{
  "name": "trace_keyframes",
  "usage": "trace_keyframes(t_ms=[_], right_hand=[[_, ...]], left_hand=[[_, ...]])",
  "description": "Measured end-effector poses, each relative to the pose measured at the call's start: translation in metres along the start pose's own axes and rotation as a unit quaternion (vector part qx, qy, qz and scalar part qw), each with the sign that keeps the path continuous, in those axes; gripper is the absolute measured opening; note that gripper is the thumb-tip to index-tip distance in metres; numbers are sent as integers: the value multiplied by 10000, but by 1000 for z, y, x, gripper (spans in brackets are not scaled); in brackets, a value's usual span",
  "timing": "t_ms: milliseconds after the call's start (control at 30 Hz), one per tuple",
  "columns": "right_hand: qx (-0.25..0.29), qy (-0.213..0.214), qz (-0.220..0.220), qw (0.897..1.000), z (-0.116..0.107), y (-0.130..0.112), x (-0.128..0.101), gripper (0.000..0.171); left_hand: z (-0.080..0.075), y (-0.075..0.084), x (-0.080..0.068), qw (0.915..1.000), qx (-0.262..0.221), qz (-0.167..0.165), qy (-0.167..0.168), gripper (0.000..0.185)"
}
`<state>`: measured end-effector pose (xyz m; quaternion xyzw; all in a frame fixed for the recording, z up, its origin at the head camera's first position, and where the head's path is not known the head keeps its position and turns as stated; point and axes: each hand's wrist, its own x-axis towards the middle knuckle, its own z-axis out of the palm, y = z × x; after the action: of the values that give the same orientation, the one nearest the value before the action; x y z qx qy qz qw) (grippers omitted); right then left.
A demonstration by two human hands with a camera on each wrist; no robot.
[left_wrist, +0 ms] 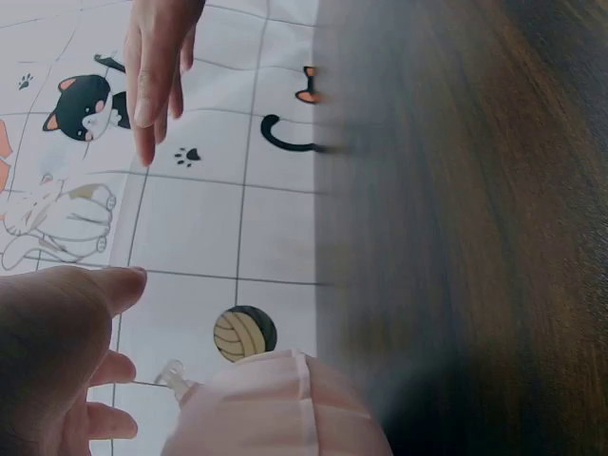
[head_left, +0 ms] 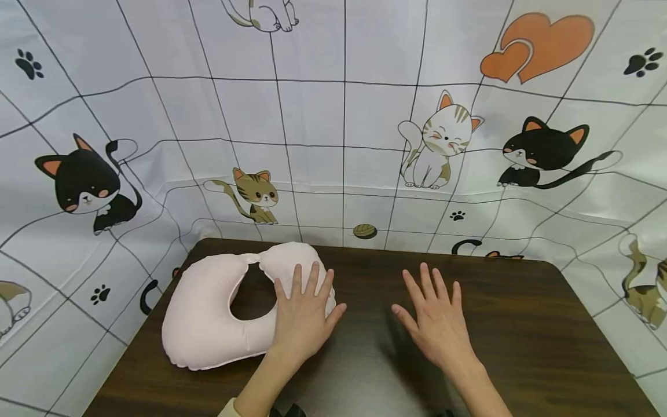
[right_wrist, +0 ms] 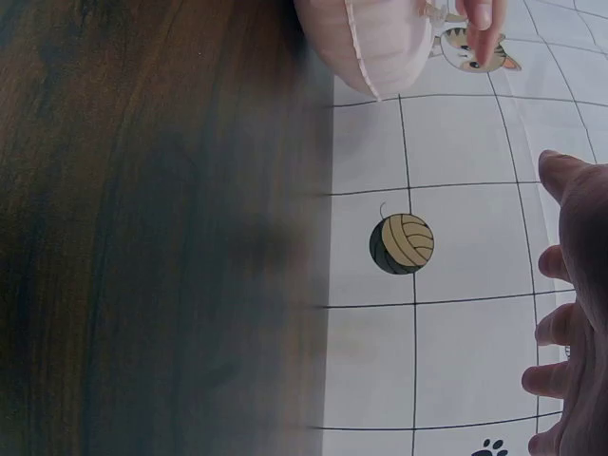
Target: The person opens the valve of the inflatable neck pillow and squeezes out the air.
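The left hand [head_left: 304, 317] is spread over the pillow [head_left: 200, 313], touching or not I can't tell. The right hand [head_left: 439, 325], fingers also spread, hovers above the bench [head_left: 526, 336].

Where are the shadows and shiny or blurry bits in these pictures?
Head view: a pale shine on the table, a soft shadow near the right hand. Left wrist view: a dark shadow beside the pillow, table edge blurry. Right wrist view: that same hand looks dark, table edge smudgy too.

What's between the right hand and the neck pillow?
In the head view, bare tabletop separates the right hand from the neck pillow; the left hand partly juts into that stretch.
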<state>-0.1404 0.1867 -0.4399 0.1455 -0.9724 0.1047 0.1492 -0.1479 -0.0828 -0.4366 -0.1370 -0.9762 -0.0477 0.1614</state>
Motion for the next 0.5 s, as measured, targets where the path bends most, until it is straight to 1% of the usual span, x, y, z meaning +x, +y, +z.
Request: trace_keyframes(t_ms=[233,400,500], right_hand=[[43,-21,-9,10000,1,-2,2,73],[142,-34,-34,9999,4,-4,3,71],[194,-35,2,9998,8,-4,4,70]], left_hand=[[2,-4,-2,10000,33,17,50,68],[1,-7,-3,9999,93,-73,30,68],[-1,-8,-4,9999,48,-90,-3,68]])
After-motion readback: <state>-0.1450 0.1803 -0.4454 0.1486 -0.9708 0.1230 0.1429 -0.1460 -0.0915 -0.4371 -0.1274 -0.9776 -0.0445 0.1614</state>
